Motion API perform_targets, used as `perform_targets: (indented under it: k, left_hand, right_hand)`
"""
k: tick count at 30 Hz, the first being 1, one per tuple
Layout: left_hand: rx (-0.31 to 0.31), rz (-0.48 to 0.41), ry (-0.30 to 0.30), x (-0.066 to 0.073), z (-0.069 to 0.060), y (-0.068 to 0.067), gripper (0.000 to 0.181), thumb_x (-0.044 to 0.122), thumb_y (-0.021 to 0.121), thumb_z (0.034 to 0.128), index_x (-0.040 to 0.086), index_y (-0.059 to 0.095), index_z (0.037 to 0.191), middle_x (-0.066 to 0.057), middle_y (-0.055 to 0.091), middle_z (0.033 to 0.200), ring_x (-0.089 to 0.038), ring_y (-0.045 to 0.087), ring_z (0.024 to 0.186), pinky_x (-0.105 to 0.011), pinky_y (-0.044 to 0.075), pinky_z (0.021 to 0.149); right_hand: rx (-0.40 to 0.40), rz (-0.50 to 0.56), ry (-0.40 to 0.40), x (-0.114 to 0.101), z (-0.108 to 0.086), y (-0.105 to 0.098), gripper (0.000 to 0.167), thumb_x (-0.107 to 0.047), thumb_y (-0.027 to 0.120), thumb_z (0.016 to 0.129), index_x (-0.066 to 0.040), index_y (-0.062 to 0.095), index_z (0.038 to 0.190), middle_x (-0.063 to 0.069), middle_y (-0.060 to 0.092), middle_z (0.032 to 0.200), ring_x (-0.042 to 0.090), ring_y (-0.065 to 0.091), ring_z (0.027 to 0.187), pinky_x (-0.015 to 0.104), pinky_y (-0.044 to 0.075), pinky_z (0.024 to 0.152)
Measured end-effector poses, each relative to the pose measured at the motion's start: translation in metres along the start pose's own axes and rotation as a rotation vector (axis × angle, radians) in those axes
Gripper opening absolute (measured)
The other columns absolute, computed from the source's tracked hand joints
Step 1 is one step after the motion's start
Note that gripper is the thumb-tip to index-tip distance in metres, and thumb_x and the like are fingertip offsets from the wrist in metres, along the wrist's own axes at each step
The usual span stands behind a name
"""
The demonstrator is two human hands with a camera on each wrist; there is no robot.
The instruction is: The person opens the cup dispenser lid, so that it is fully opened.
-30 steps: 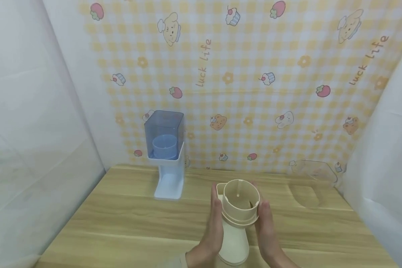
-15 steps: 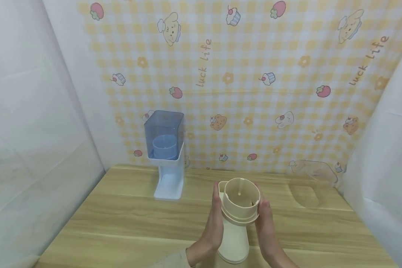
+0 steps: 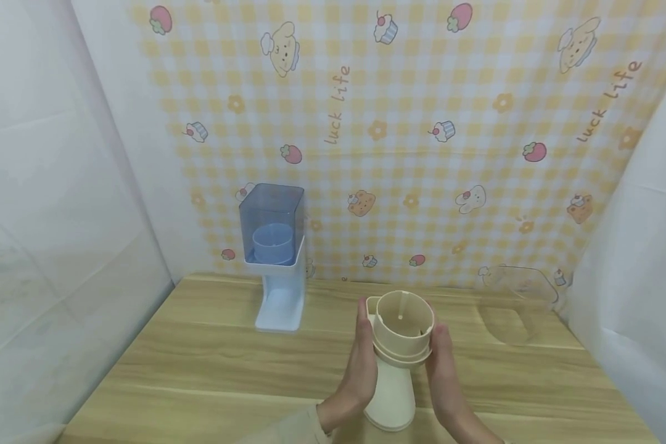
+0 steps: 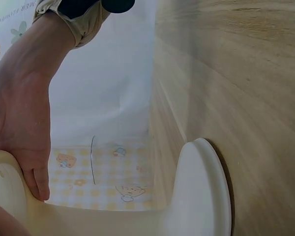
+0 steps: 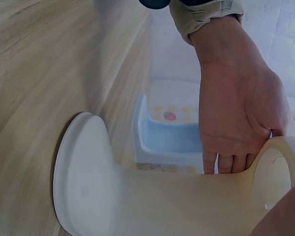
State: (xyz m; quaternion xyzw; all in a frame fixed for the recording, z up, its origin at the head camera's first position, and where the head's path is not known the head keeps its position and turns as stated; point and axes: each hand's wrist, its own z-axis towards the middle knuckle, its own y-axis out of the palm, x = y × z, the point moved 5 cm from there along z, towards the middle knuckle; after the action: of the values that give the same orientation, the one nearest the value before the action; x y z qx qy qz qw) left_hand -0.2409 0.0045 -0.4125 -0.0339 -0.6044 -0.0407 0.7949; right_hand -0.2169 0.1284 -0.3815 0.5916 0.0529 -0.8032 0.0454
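Observation:
A cream plastic dispenser stand (image 3: 390,394) with a round open collar (image 3: 404,336) on top stands at the front middle of the table, its foot at or very near the surface. My left hand (image 3: 357,370) holds it from the left, and my right hand (image 3: 443,376) from the right. Thumbs lie toward the front, with the fingers reaching behind. In the left wrist view, the right hand (image 4: 27,113) extends its fingers behind the stand's neck. Likewise, in the right wrist view, the left hand (image 5: 236,108) has its fingertips hidden behind the neck.
A blue dispenser (image 3: 280,302) with a translucent blue box on top stands at the back left of the wooden table (image 3: 200,370). A clear plastic cover (image 3: 518,299) lies at the back right. White sheets flank the table, and a checked cloth hangs behind.
Both hands have shifted the cream stand slightly to the right and away from me. The hold looks the same; the blue dispenser and clear cover have stayed put.

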Motion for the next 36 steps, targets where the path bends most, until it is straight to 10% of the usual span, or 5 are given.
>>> perform_targets:
  k: [13,19,27,34,36]
  left_hand:
    - [-0.07,0.013,0.002,-0.011,0.042,0.031,0.063,0.049,0.0,0.1064,0.018,-0.013,0.159,-0.004,-0.012,0.168,-0.027,-0.008,0.155,-0.061,-0.004,0.123]
    - [-0.078,0.026,0.022,-0.015,0.069,0.05,0.065,0.049,0.001,0.1065,0.013,-0.011,0.16,-0.006,-0.009,0.168,-0.024,-0.006,0.155,-0.052,-0.001,0.126]
    - [-0.084,0.065,0.013,-0.023,0.109,0.072,0.067,0.052,0.002,0.1061,0.013,-0.007,0.16,-0.006,-0.004,0.169,-0.022,-0.001,0.156,-0.047,0.004,0.127]
    - [-0.135,0.083,-0.018,-0.033,0.135,0.088,0.071,0.058,-0.003,0.1031,0.016,-0.008,0.161,-0.002,-0.008,0.169,-0.018,-0.003,0.156,-0.043,0.0,0.127]
    - [-0.137,0.092,-0.021,-0.034,0.139,0.091,0.072,0.058,-0.003,0.1027,0.016,-0.008,0.16,-0.004,-0.009,0.169,-0.018,-0.005,0.155,-0.043,-0.001,0.127]
  right_hand:
    - [0.101,-0.001,0.009,0.011,0.033,-0.037,0.074,-0.05,0.002,0.106,0.004,0.014,0.154,0.017,0.017,0.157,0.038,-0.002,0.153,0.067,-0.004,0.12]
    - [0.169,0.003,-0.005,0.016,0.053,-0.064,0.075,-0.054,0.002,0.105,0.0,0.047,0.131,-0.005,0.048,0.114,0.017,0.034,0.13,0.038,0.02,0.119]
    - [0.182,0.025,-0.005,0.026,0.083,-0.096,0.083,-0.06,0.0,0.102,0.002,0.036,0.145,0.001,0.045,0.124,0.01,0.031,0.133,0.042,0.007,0.126]
    - [0.239,0.053,-0.045,0.035,0.107,-0.118,0.07,-0.059,0.004,0.103,-0.006,0.05,0.1,-0.005,0.04,0.099,0.009,0.037,0.11,0.031,0.021,0.112]
    - [0.241,0.044,-0.053,0.035,0.111,-0.122,0.071,-0.057,0.004,0.104,-0.006,0.053,0.107,-0.004,0.044,0.101,0.01,0.039,0.112,0.029,0.023,0.112]
